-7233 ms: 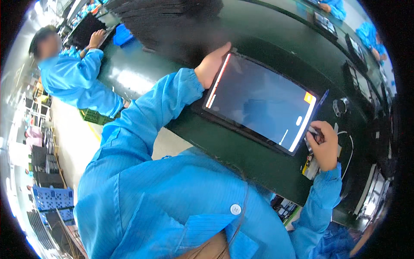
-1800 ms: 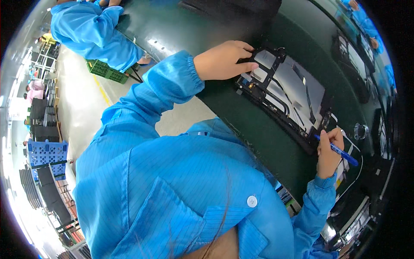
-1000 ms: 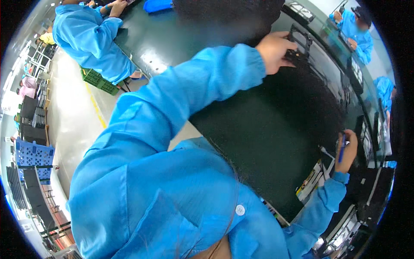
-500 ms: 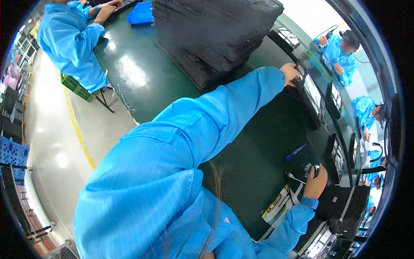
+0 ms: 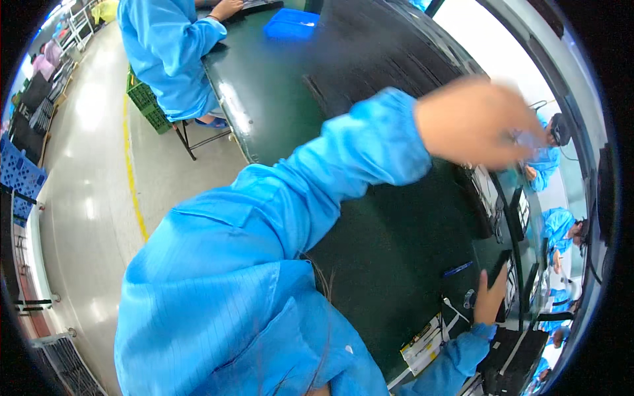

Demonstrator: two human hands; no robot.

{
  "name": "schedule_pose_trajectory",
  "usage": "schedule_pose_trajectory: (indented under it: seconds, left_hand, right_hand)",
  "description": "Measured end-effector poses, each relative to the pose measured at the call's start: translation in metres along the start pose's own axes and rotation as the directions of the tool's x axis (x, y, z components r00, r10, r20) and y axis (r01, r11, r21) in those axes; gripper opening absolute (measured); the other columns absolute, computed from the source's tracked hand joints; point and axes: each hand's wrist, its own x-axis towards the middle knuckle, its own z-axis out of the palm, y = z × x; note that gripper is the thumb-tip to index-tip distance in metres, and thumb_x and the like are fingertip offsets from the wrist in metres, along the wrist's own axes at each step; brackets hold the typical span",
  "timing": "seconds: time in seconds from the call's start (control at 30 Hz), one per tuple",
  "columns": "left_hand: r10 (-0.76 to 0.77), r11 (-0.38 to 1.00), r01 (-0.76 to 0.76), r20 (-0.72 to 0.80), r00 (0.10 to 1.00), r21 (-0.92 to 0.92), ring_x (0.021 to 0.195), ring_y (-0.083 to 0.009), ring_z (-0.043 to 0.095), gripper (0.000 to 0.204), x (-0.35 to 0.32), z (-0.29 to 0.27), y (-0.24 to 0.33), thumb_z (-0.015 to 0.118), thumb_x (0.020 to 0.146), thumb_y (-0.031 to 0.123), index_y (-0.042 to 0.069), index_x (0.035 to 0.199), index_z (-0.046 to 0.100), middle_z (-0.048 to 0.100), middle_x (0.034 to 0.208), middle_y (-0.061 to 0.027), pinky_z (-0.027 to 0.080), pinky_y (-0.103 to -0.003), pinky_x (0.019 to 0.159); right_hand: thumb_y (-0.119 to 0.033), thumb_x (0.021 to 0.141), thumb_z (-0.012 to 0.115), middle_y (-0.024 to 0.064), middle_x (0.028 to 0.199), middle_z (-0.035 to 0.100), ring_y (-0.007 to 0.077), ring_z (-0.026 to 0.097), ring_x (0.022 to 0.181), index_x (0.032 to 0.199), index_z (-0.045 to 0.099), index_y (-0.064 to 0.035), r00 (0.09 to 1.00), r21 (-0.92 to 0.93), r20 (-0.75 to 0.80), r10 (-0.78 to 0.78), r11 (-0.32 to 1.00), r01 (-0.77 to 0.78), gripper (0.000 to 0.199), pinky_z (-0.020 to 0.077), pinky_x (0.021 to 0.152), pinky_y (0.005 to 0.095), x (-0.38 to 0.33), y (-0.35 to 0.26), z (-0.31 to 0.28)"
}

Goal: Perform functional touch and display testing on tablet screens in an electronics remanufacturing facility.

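Panel, flat and black-framed with whitish inner parts [image 5: 487,193], lies just below our blurred left hand [image 5: 482,125]; whether that grips anything, we cannot tell. Our right hand [image 5: 489,302], thumb and fingers apart, has a slim blue pen [image 5: 457,268] lying to its left. Placing seems done; covering, perhaps, remains.

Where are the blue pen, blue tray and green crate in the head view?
Blue pen [image 5: 457,268]: head view, middle of its barrel.
Blue tray [image 5: 284,32]: head view, its near wall.
Green crate [image 5: 147,103]: head view, its visible side wall.
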Motion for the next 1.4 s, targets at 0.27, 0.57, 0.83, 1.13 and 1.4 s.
schedule_pose_trajectory:
  seconds: [0.27, 0.57, 0.83, 1.13, 1.4]
  left_hand:
    - [-0.049, 0.432, 0.529, -0.567, 0.822, 0.73, 0.091, -0.0368, 0.055, 0.033, -0.052, -0.157, -0.101, 0.046, 0.085, 0.036, 0.008, 0.096, 0.06, 0.06, 0.09, -0.0193, 0.038, -0.049, 0.083]
    - [-0.461, 0.219, 0.643, -0.502, 0.731, 0.734, 0.08, -0.0382, 0.057, 0.031, -0.057, -0.171, -0.1, 0.035, 0.087, 0.024, 0.013, 0.113, 0.046, 0.058, 0.086, -0.016, 0.034, -0.065, 0.077]
    - [-0.574, 0.817, 0.455, -0.579, 0.58, -0.354, 0.079, -0.0322, 0.06, 0.036, -0.037, -0.164, -0.082, 0.034, 0.091, 0.026, -0.002, 0.115, 0.037, 0.057, 0.099, -0.0149, 0.044, -0.054, 0.077]
    - [-0.491, -0.222, 0.624, 0.639, 0.592, -0.749, 0.093, -0.0282, 0.059, 0.054, -0.011, -0.119, 0.033, 0.038, 0.089, 0.039, -0.004, 0.121, 0.037, 0.055, 0.108, -0.0183, 0.052, -0.039, 0.073]
    - [-0.299, -0.553, 0.792, 0.949, 0.099, -0.257, 0.093, -0.0194, 0.058, 0.048, -0.129, -0.051, 0.064, 0.057, 0.083, 0.021, -0.002, 0.12, 0.038, 0.057, 0.107, -0.0116, 0.049, -0.035, 0.08]
  right_hand:
    - [-0.043, 0.091, 0.037, 0.013, 0.14, 0.022, 0.0213, 0.017, 0.131, 0.134, 0.022, 0.0017, 0.981, 0.975, 0.175, -0.08, 0.151, -0.161, 0.064, 0.0173, 0.104, 0.0344, 0.12, -0.197, -0.004]
    - [-0.034, 0.088, 0.047, 0.0101, 0.118, 0.05, 0.0208, 0.048, 0.107, 0.116, 0.046, 0.0009, 0.977, 0.966, 0.141, -0.163, -0.194, -0.172, 0.045, 0.0329, 0.095, 0.0326, 0.171, -0.29, -0.02]
    - [-0.019, 0.087, 0.047, 0.0156, 0.115, 0.051, 0.0255, 0.047, 0.109, 0.111, 0.047, 0.0026, 0.998, 0.84, 0.029, -0.048, -0.541, -0.05, 0.032, 0.0354, 0.098, 0.0413, 0.153, -0.265, -0.062]
    - [-0.02, 0.086, 0.051, 0.0129, 0.112, 0.055, 0.0211, 0.052, 0.103, 0.111, 0.05, -0.0005, 0.989, 0.787, 0.12, 0.085, -0.616, -0.043, 0.032, 0.042, 0.092, 0.0356, -0.005, -0.098, -0.064]
    - [-0.03, 0.082, 0.05, 0.0094, 0.106, 0.057, 0.0228, 0.058, 0.093, 0.115, 0.047, -0.0041, 0.784, 0.813, 0.538, 0.31, -0.438, -0.384, 0.042, 0.0493, 0.077, 0.0361, -0.136, -0.08, 0.003]
